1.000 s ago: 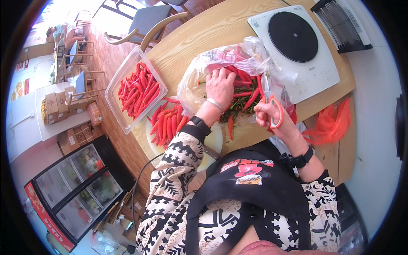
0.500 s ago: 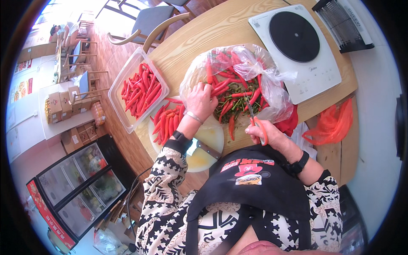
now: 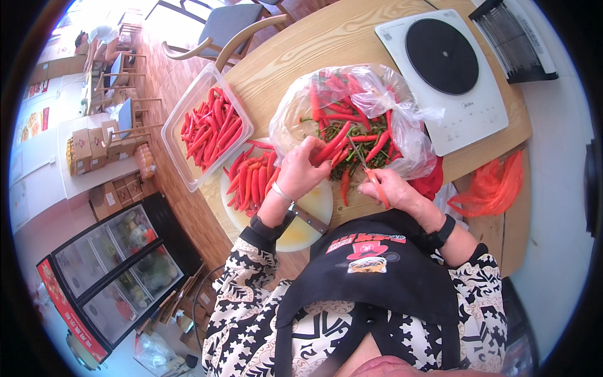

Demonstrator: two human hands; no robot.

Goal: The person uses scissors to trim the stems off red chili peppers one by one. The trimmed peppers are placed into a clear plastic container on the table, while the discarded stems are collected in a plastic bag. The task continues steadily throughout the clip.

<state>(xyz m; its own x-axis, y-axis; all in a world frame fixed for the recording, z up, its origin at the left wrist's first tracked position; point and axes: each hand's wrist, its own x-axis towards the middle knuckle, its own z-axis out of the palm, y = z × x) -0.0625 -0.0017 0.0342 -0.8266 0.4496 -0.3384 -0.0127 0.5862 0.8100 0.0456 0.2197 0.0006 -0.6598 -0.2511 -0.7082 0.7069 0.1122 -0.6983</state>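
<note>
My left hand is closed round a red chili pepper, whose stem end points toward the scissors. The orange-handled scissors are in my right hand, their blades reaching to the chili's tip area. Both hands are at the near edge of a clear plastic bag, which holds red chilies and cut green stems. Left of it, a pile of red chilies lies on a round pale cutting board. A knife rests on the board, its blade partly hidden by my left wrist.
A clear plastic box of red chilies stands at the table's left edge. To the right is a white induction cooker. A red-orange bag hangs below it. Beyond the table are a chair and, lower left, a glass-door fridge.
My left hand has drawn back slightly toward me, with a chili lifted out of the bag. My right hand has moved the scissors up and left, closer to it.
</note>
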